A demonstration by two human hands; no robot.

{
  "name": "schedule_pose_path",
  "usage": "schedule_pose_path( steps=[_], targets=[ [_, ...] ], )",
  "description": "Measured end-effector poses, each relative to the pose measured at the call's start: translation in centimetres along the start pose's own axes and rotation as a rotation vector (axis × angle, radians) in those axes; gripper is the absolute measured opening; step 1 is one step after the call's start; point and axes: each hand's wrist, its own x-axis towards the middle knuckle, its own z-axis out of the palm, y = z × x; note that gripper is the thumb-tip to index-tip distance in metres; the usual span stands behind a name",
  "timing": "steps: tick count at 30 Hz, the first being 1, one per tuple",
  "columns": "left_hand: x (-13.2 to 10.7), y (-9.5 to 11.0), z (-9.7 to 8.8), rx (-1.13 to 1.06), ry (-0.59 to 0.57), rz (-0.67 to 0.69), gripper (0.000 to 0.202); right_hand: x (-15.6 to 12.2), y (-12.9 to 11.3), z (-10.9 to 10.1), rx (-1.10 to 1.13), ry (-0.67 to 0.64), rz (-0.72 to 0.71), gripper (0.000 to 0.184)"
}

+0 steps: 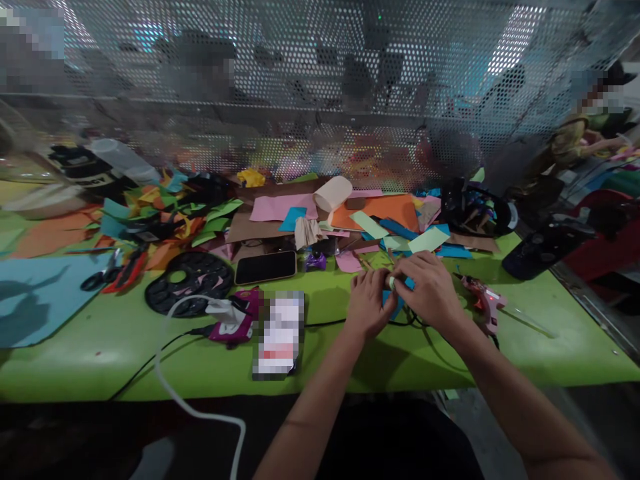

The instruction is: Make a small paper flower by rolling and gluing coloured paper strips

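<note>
two hands (369,301) (426,288) on a pale-green roll (391,283), "nergy" on black bottle (90,175)

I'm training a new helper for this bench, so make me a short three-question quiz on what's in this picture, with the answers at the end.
1. True or false: the pink glue gun lies to the left of both hands on the green tabletop.
2. Multiple choice: what is held at the fingers, between the left hand and the right hand?
a) a dark bottle
b) a small pale-green piece
c) a pair of scissors
3. Fill in the blank: the black-handled scissors lie to the ____ of the round black tray.

Key: 1. False, it lies to their right. 2. b. 3. left.
</note>
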Motion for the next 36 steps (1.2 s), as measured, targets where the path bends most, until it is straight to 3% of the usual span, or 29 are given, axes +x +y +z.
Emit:
schedule_pose_path(
  steps=[13,22,26,36],
  targets=[
    [0.1,0.1,0.2,0.055,-0.009,-0.031,0.028,-0.1,0.3,-0.2,0.1,-0.011,-0.023,0.016],
    [0.1,-0.2,0.2,-0.022,-0.014,-0.02,0.028,0.3,0.7,-1.6,0.269,-0.134,-0.037,0.018],
    [0.1,-0.1,0.2,-0.051,-0.02,-0.016,0.029,0.5,0.6,-1.4,0.26,-0.096,-0.034,0.009],
    [0.2,0.0,0.5,-0.02,-0.025,-0.012,0.03,0.3,0.5,-0.5,0.242,-0.04,0.074,0.007]
  ],
)
